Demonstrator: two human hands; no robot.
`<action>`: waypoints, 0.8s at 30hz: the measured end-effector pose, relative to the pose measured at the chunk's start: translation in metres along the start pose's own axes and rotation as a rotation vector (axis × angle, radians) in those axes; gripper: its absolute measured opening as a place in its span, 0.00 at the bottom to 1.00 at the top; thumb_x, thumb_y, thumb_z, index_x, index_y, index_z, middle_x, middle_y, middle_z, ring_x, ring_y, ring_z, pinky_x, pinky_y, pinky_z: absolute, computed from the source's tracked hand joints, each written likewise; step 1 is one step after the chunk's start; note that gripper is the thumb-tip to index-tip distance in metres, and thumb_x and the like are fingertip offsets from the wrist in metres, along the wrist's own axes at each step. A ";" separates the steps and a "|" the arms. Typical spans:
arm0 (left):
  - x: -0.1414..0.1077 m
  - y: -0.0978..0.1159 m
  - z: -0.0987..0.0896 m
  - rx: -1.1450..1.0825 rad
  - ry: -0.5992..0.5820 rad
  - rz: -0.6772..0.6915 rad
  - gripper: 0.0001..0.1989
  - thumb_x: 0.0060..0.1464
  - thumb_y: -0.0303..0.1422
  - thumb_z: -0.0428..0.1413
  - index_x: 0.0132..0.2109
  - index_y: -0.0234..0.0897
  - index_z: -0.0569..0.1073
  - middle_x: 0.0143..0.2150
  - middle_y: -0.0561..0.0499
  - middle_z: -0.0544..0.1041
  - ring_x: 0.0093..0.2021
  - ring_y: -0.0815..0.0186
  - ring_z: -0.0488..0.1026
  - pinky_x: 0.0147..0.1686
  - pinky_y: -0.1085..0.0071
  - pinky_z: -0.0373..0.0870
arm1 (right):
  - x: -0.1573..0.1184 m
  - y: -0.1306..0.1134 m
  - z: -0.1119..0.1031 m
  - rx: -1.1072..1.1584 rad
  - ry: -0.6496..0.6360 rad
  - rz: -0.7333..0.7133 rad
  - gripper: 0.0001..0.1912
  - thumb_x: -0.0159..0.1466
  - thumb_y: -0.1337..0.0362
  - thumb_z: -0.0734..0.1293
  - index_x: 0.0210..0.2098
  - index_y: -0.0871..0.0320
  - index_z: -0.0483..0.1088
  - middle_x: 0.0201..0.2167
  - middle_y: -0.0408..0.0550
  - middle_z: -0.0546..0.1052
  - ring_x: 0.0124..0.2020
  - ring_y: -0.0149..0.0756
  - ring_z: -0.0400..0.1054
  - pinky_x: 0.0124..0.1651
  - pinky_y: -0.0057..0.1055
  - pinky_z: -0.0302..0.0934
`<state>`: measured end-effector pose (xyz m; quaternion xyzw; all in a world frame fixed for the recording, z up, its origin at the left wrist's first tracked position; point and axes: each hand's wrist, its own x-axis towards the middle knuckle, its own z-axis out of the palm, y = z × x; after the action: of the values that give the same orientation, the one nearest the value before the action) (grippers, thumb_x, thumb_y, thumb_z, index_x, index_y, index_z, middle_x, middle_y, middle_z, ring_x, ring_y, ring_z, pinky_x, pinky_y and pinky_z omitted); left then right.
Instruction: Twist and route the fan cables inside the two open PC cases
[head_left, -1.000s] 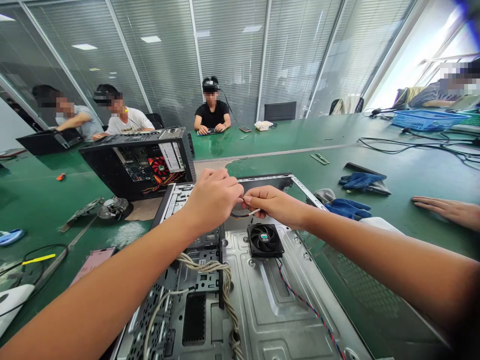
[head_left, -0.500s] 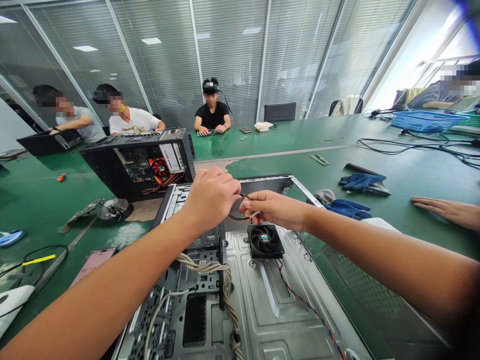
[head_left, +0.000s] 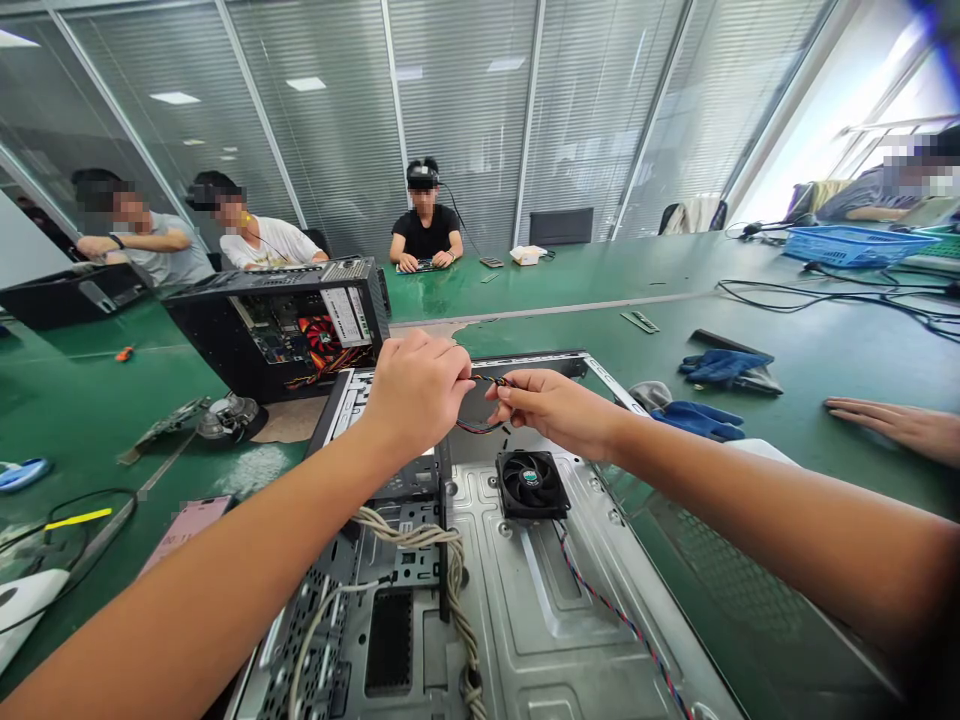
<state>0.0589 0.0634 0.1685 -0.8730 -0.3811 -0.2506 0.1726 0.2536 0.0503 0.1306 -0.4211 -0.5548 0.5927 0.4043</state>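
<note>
Above the far end of an open metal computer case (head_left: 517, 620), my left hand (head_left: 421, 388) pinches one part of a thin multicoloured cable (head_left: 489, 379). My right hand (head_left: 551, 408) holds the same cable between thumb and fingers, a short way to the right. A loop of the cable hangs between the two hands. Just below my right hand, a black fan (head_left: 532, 484) lies flat on the case floor, with a twisted red-and-blue wire (head_left: 600, 597) running from it toward me. Beige twisted cables (head_left: 454, 570) lie along the middle of the case.
Another computer case (head_left: 270, 330) stands beyond at the left. Blue gloves (head_left: 697, 418) and a person's hand (head_left: 892, 424) rest on the green table at right. A pink phone (head_left: 187, 530) and a round metal part (head_left: 231, 418) lie at left. Several people sit around.
My hands have shifted slightly on the cable, showing more of it between them. The pale piece at my right fingertips no longer shows. At far left, a person's arms and dark case have moved.
</note>
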 end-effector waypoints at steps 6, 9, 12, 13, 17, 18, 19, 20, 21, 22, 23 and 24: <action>0.000 -0.002 0.001 -0.008 0.002 -0.027 0.04 0.54 0.32 0.58 0.33 0.37 0.71 0.33 0.51 0.77 0.38 0.60 0.66 0.35 0.64 0.55 | 0.002 0.002 -0.001 0.060 0.069 -0.011 0.09 0.59 0.59 0.68 0.33 0.59 0.70 0.23 0.43 0.72 0.31 0.32 0.68 0.33 0.31 0.53; 0.000 -0.002 0.001 -0.009 0.012 -0.038 0.05 0.55 0.32 0.57 0.32 0.37 0.71 0.32 0.51 0.76 0.37 0.60 0.66 0.35 0.64 0.55 | 0.003 0.004 -0.002 0.067 0.089 -0.027 0.12 0.59 0.56 0.69 0.33 0.59 0.70 0.21 0.41 0.69 0.30 0.32 0.68 0.33 0.30 0.53; 0.000 -0.002 0.002 -0.008 0.013 -0.050 0.05 0.55 0.32 0.56 0.32 0.37 0.71 0.31 0.50 0.76 0.36 0.60 0.66 0.35 0.64 0.56 | 0.004 0.004 -0.003 0.062 0.095 -0.035 0.13 0.58 0.54 0.69 0.32 0.59 0.69 0.21 0.40 0.68 0.30 0.32 0.68 0.32 0.30 0.52; 0.000 -0.002 0.002 -0.008 0.010 -0.055 0.05 0.55 0.32 0.56 0.32 0.37 0.71 0.31 0.50 0.76 0.36 0.60 0.66 0.35 0.64 0.56 | 0.004 0.004 -0.002 0.059 0.101 -0.038 0.13 0.58 0.54 0.69 0.32 0.59 0.69 0.21 0.40 0.67 0.30 0.32 0.67 0.32 0.30 0.52; 0.001 -0.001 0.001 -0.004 -0.022 -0.069 0.04 0.55 0.32 0.57 0.33 0.37 0.71 0.32 0.50 0.76 0.37 0.60 0.66 0.35 0.64 0.55 | 0.005 0.005 -0.002 0.043 0.144 -0.049 0.14 0.57 0.54 0.69 0.29 0.59 0.68 0.20 0.40 0.66 0.29 0.32 0.66 0.31 0.30 0.52; 0.001 -0.001 0.001 -0.003 -0.029 -0.067 0.04 0.55 0.33 0.57 0.33 0.37 0.71 0.32 0.50 0.76 0.37 0.60 0.66 0.35 0.64 0.55 | 0.006 0.005 -0.002 0.040 0.160 -0.051 0.13 0.57 0.54 0.69 0.29 0.59 0.68 0.20 0.40 0.66 0.28 0.32 0.66 0.31 0.30 0.51; 0.001 -0.001 0.001 -0.004 -0.033 -0.064 0.05 0.55 0.33 0.57 0.33 0.37 0.71 0.33 0.50 0.76 0.37 0.59 0.66 0.35 0.64 0.55 | 0.006 0.005 -0.002 0.036 0.175 -0.051 0.13 0.57 0.54 0.69 0.29 0.59 0.68 0.20 0.39 0.66 0.28 0.32 0.66 0.30 0.29 0.51; 0.001 -0.001 0.001 -0.006 -0.034 -0.061 0.05 0.55 0.32 0.57 0.33 0.37 0.71 0.33 0.50 0.76 0.37 0.59 0.66 0.35 0.64 0.55 | 0.007 0.006 -0.002 0.033 0.187 -0.049 0.13 0.57 0.55 0.69 0.29 0.59 0.68 0.19 0.39 0.65 0.28 0.32 0.67 0.30 0.29 0.51; 0.001 -0.001 0.001 -0.009 -0.032 -0.058 0.05 0.55 0.32 0.57 0.33 0.37 0.71 0.33 0.50 0.76 0.37 0.60 0.66 0.35 0.64 0.55 | 0.007 0.006 -0.003 0.030 0.197 -0.047 0.12 0.57 0.55 0.68 0.29 0.59 0.68 0.19 0.39 0.65 0.29 0.32 0.67 0.30 0.29 0.51; 0.001 -0.001 0.001 -0.011 -0.030 -0.055 0.05 0.56 0.32 0.56 0.32 0.37 0.71 0.32 0.50 0.76 0.37 0.60 0.66 0.35 0.64 0.56 | 0.007 0.006 -0.003 0.028 0.204 -0.043 0.12 0.57 0.55 0.68 0.29 0.58 0.68 0.19 0.39 0.65 0.29 0.32 0.67 0.30 0.29 0.51; 0.001 -0.001 0.001 -0.012 -0.027 -0.052 0.05 0.56 0.32 0.56 0.32 0.37 0.71 0.32 0.49 0.76 0.37 0.60 0.66 0.35 0.64 0.56 | 0.007 0.007 -0.003 0.027 0.209 -0.038 0.12 0.57 0.56 0.68 0.29 0.58 0.68 0.19 0.39 0.65 0.29 0.32 0.67 0.30 0.29 0.51; 0.001 -0.001 0.002 -0.010 -0.024 -0.050 0.05 0.56 0.32 0.56 0.32 0.37 0.71 0.32 0.49 0.76 0.37 0.60 0.66 0.35 0.64 0.56 | 0.007 0.007 -0.003 0.027 0.213 -0.033 0.11 0.57 0.56 0.68 0.29 0.58 0.67 0.19 0.39 0.65 0.29 0.32 0.67 0.29 0.29 0.51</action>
<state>0.0591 0.0651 0.1676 -0.8670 -0.4036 -0.2462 0.1573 0.2540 0.0570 0.1237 -0.4668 -0.5076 0.5453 0.4765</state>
